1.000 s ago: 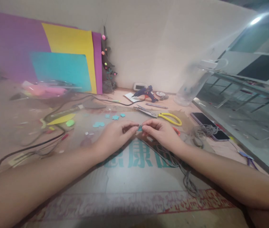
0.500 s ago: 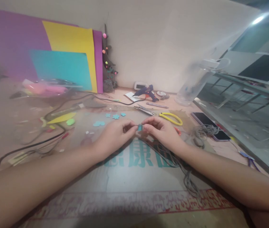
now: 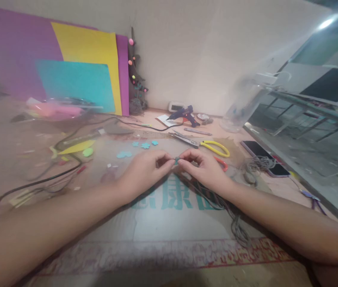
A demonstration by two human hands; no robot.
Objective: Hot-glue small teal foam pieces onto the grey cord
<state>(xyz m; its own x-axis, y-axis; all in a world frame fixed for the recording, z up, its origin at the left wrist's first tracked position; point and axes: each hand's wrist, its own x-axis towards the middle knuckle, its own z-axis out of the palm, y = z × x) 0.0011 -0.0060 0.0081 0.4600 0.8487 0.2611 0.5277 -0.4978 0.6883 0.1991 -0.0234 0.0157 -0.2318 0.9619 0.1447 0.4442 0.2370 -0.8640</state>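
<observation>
Between my two hands is a small teal piece (image 3: 176, 160), apparently foam. My left hand (image 3: 151, 169) pinches it with thumb and fingertips from the left. From the right, the thumb and fingers of my right hand (image 3: 203, 169) close on its other side. Much of the piece is hidden by the fingertips. Grey cord (image 3: 239, 233) runs under my right wrist and hangs in loops over the printed board (image 3: 163, 227). Beyond my left hand lie several teal flower cutouts (image 3: 145, 146). An orange handle (image 3: 221, 164) shows just behind my right hand.
Scissors with yellow handles (image 3: 215, 148) lie behind my right hand. Farther back are a glue gun (image 3: 188, 116) and its black cable (image 3: 34, 184). A phone (image 3: 254, 151) and tangled cord are at right. Coloured sheets (image 3: 76, 85) lean at the back left.
The fingertips have drawn closer around the teal piece, which now looks smaller and more rolled or folded. My right hand has shifted slightly, uncovering more of the orange handle.
</observation>
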